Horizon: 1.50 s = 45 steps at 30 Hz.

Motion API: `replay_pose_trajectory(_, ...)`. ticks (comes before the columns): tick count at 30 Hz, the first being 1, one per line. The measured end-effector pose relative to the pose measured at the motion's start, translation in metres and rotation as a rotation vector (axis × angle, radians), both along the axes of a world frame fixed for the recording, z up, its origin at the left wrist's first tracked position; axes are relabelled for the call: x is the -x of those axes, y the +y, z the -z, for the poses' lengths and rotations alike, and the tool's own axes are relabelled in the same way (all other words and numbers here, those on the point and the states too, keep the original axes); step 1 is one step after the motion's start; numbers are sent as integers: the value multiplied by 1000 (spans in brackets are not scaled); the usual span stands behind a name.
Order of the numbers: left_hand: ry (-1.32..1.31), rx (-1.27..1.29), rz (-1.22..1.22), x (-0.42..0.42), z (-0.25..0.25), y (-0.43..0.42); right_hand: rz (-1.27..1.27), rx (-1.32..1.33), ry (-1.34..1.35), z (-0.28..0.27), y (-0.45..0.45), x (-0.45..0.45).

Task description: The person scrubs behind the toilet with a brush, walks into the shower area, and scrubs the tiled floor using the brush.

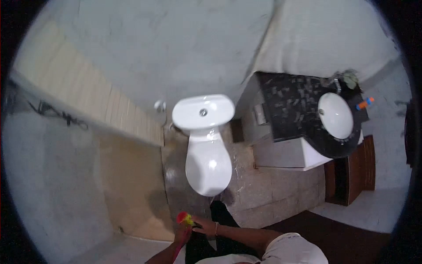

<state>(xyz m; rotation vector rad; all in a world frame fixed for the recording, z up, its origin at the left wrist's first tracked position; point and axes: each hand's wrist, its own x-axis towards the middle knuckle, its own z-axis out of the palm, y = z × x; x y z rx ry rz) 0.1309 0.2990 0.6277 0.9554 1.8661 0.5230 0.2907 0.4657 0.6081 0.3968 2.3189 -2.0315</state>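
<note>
A red-and-yellow object (pixel 185 218) sits between the left hand (pixel 183 233) and the right hand (pixel 205 226), in front of the person's dark trousers; both hands' fingers close around it, though their exact grip is too small to tell. Beyond stands the white toilet (pixel 208 165), lid down, with the black-topped vanity (pixel 290 105) to its right.

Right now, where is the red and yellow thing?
In the head view, the red and yellow thing is low, left of centre, at the left hand and beside the right hand, below the toilet.
</note>
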Motion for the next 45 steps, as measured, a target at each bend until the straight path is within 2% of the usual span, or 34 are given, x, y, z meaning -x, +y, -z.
replay_pose_trajectory(1, 65, 46, -27, 8, -25, 12, 41, -13, 14, -24, 22, -7)
replay_pose_trajectory(3, 115, -31, 20, 25, -60, 21, 113, -75, -40, -76, 58, -30)
replay_pose_trajectory(4, 161, -103, 31, 37, -62, 28, 137, -62, -54, -90, 78, -46)
replay_pose_trajectory(5, 290, -215, 117, 52, -25, 9, 164, -47, -68, -105, 93, -63)
replay_pose_trajectory(7, 314, -234, 147, 56, -80, 42, 174, -39, -253, -146, 129, -106)
replay_pose_trajectory(8, 328, -229, 128, 58, -110, 59, 248, -40, -246, -148, 135, -128)
replay_pose_trajectory(9, 328, -240, 205, 69, -119, 63, 324, -46, -237, -148, 141, -150)
replay_pose_trajectory(10, 398, -389, 288, 77, -128, 65, 364, -159, -309, -163, 146, -176)
replay_pose_trajectory(11, 457, -541, 360, 84, -132, 67, 390, -158, -359, -166, 150, -201)
replay_pose_trajectory(12, 445, -559, 420, 91, -136, 70, 458, -165, -419, -173, 149, -227)
replay_pose_trajectory(13, 372, -438, 266, 97, -139, 73, 518, -169, -478, -176, 147, -253)
replay_pose_trajectory(14, 304, -309, 107, 95, -155, 83, 517, -240, -568, -164, 147, -280)
replay_pose_trajectory(16, 187, -383, 133, 94, -190, 106, 543, -294, -675, -163, 134, -316)
replay_pose_trajectory(18, 190, -340, 152, 98, -211, 130, 782, -284, -903, -178, 102, -349)
replay_pose_trajectory(19, 247, -430, 248, 103, -212, 148, 798, -282, -908, -167, 81, -361)
replay_pose_trajectory(21, 350, -577, 411, 105, -224, 196, 1038, -179, -914, -110, 33, -381)
replay_pose_trajectory(22, 402, -629, 483, 97, -239, 225, 1053, -170, -919, -125, 15, -379)
replay_pose_trajectory(24, 287, -553, 488, 63, -273, 270, 1113, 69, -947, -167, -28, -372)
replay_pose_trajectory(26, 310, -758, 541, 21, -292, 292, 1122, 100, -980, -61, -91, -392)
replay_pose_trajectory(27, 307, -759, 562, 8, -293, 301, 1094, 140, -866, -20, -122, -393)
replay_pose_trajectory(28, 248, -813, 563, -10, -289, 308, 1061, 176, -761, -5, -144, -398)
replay_pose_trajectory(30, 170, -831, 548, -41, -272, 287, 948, 205, -788, -50, -160, -403)
replay_pose_trajectory(33, 114, -791, 452, -89, -268, 255, 665, 23, -1001, -47, -171, -430)
replay_pose_trajectory(35, 112, -800, 381, -105, -240, 236, 535, -369, -816, -20, -152, -461)
replay_pose_trajectory(37, 103, -780, 264, -122, -238, 222, 624, -385, -810, -15, -124, -493)
replay_pose_trajectory(38, 108, -783, 267, -129, -236, 222, 709, -286, -872, -7, -106, -507)
replay_pose_trajectory(40, 129, -705, 127, -143, -225, 225, 827, -135, -998, 44, -67, -536)
replay_pose_trajectory(41, 97, -700, 108, -150, -218, 233, 836, -129, -1037, 90, -44, -554)
replay_pose_trajectory(43, 114, -714, 96, -185, -227, 256, 902, -119, -1026, -16, 13, -555)
replay_pose_trajectory(44, 125, -710, 101, -203, -231, 266, 935, -115, -1020, -91, 45, -549)
replay_pose_trajectory(45, 32, -650, 121, -221, -229, 283, 931, -148, -893, -91, 65, -563)
